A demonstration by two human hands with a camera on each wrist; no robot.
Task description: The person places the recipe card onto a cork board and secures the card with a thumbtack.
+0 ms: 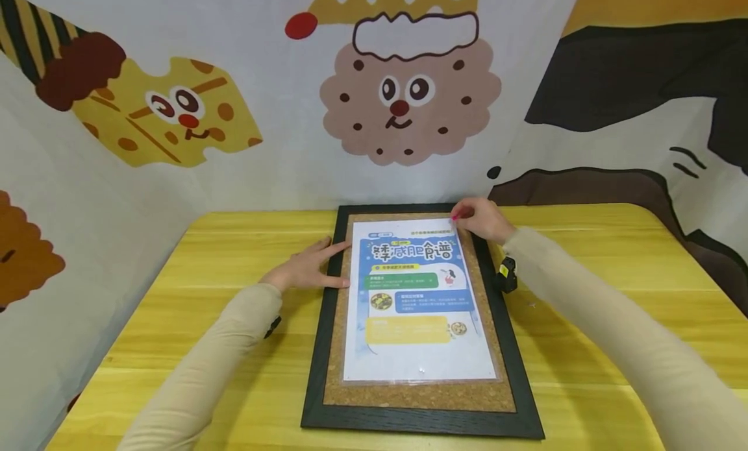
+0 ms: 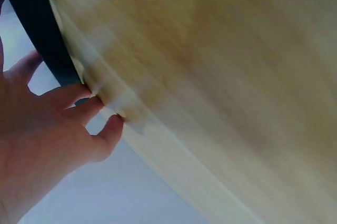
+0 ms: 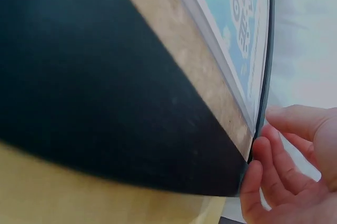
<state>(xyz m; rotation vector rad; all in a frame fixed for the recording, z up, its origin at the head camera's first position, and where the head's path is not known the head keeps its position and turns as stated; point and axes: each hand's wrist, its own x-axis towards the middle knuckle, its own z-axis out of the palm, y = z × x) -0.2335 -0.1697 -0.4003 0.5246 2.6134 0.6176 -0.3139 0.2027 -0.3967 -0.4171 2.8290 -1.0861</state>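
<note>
A cork board point(image 1: 421, 396) in a black frame point(image 1: 421, 422) lies on the table. On it lies a laminated poster point(image 1: 421, 360) with blue, green and yellow panels. My left hand point(image 1: 306, 267) rests at the frame's left side, thumb and fingers spread, tips near the poster's left edge. At the poster's top right corner my right hand point(image 1: 484, 220) pinches a small pink push pin point(image 1: 454, 217). The right wrist view has the right hand point(image 3: 295, 169) at the frame's corner, with the pin out of sight there.
The yellow wood-grain table point(image 1: 584, 256) extends on both sides of the frame. Behind its far edge hangs a white cloth point(image 1: 280, 178) printed with cartoon biscuits and cheese. Dark wrist devices point(image 1: 507, 274) sit at both cuffs.
</note>
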